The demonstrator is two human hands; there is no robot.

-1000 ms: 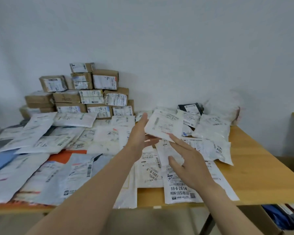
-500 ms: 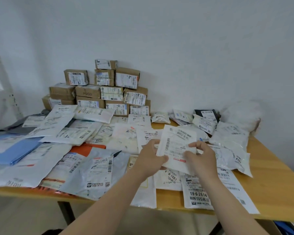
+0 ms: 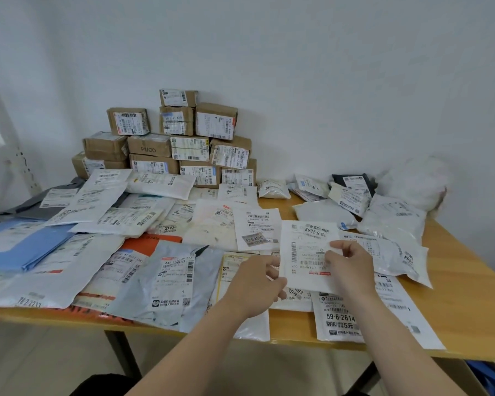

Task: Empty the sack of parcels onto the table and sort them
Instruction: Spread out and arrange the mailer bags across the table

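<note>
I hold a flat white parcel (image 3: 303,252) with a printed label just above the table (image 3: 457,284), near its front. My right hand (image 3: 352,267) pinches the parcel's right edge between thumb and fingers. My left hand (image 3: 255,284) is at its lower left edge, fingers curled against it. Under the parcel lie more white mailers, one marked 59-6-2614 (image 3: 337,318). A crumpled white sack (image 3: 415,181) rests against the wall at the back right.
Brown cardboard boxes (image 3: 183,144) are stacked against the wall at the back. Flat mailers cover the left half, among them a blue one (image 3: 20,244) and a grey one (image 3: 169,281). Padded white bags (image 3: 392,221) lie on the right, with bare wood beyond them.
The white parcel came down from in front of me towards the table front. My right hand went from open beneath it to pinching its right edge, and my left hand slid to its lower left edge.
</note>
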